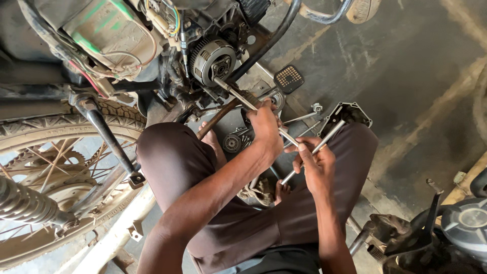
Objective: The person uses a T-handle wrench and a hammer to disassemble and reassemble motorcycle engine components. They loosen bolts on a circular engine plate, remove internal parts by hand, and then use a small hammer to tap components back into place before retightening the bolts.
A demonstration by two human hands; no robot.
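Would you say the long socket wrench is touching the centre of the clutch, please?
Touching. The head view shows the tip of the long socket wrench seated on the clutch centre, with no gap, while the left hand grips its shaft.

Trousers [203, 167]: dark brown, plain.
T-wrench [256, 107], 12 o'clock of left hand [266, 127]: bare steel, silver-grey.
Rod [317, 149] in right hand [314, 165]: same silver.
Clutch [213, 60]: grey metal w/ dark ribbed rim.
Tyre [61, 124], 9 o'clock: black, dusty tan, block tread.
Brake pedal [289, 77]: black, pale grid.
Floor [406, 76]: dk grey, tan streaks.
Wiring [175, 15]: yellow, blue, red.
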